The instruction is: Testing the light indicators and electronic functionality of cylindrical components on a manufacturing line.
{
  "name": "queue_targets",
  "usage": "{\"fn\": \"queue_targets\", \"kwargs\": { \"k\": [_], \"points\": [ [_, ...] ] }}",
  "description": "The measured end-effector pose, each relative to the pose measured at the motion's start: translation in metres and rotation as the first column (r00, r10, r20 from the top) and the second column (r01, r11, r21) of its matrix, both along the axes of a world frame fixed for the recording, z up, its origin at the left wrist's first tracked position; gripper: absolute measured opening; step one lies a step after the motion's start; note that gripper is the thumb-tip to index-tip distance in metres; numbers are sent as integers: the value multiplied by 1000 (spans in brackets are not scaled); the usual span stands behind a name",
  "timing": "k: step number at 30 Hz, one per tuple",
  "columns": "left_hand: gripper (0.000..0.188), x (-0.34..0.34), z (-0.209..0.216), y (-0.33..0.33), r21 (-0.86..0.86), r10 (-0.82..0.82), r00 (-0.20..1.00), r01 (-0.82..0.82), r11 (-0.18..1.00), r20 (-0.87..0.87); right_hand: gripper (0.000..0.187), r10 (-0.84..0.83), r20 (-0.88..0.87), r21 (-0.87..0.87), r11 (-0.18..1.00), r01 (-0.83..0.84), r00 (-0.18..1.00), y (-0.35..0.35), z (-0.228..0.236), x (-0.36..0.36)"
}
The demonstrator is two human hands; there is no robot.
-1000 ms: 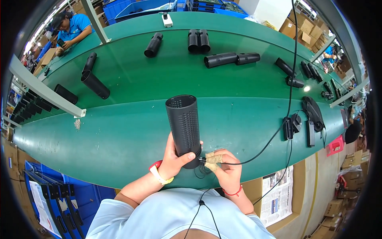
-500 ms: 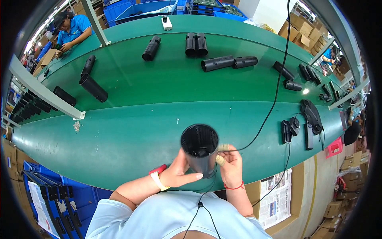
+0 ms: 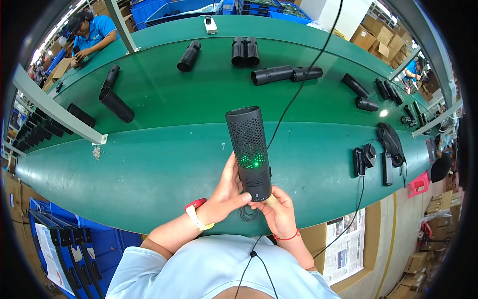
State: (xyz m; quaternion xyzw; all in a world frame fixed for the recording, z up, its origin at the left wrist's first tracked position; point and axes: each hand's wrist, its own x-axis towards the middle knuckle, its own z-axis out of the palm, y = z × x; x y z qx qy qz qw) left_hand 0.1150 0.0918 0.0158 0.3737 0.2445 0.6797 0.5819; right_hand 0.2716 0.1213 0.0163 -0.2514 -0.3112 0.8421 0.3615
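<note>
A black cylindrical housing (image 3: 246,134) with a perforated upper part stands tilted in front of me, its open top leaning away. Green light (image 3: 255,162) glows through the holes low on its perforated wall. My left hand (image 3: 226,194) is closed around its lower left side, thumb across the front of the base. At the base's lower right, my right hand (image 3: 280,212), with tan finger covers, grips the bottom edge; some of its fingertips are hidden. A black cable (image 3: 290,102) runs behind the housing, and a loose dark coil of cord (image 3: 249,214) shows beneath it.
More black cylinders (image 3: 189,56) lie across the green bench (image 3: 164,174), several grouped at the left. Black devices (image 3: 358,162) with cords lie at the right. A grey metal post (image 3: 57,107) rises from the left. A co-worker (image 3: 92,37) sits at the far left.
The cylinder has turned from open end facing me to its perforated side showing, and green light now shows. Its top has moved farther away. The hanging cable has swung left.
</note>
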Motion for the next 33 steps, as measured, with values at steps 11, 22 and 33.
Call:
{"fn": "queue_targets", "kwargs": {
  "k": [11, 22, 33],
  "points": [
    [95, 8, -3, -4, 80, 224, 914, -209, 975, -338, 19, -20, -44, 39, 999, 22, 999, 1, -20, 1],
    [89, 17, -20, -24, 38, 170, 870, -173, 984, -463, 29, 124, -320, -179, 966, -189, 939, 0, -42, 2],
    [90, 21, -19, -22, -16, 193, 882, -221, 975, -429, 29, 151, -381, -262, 929, -263, 912, 1, -41, 4]
  ]
}}
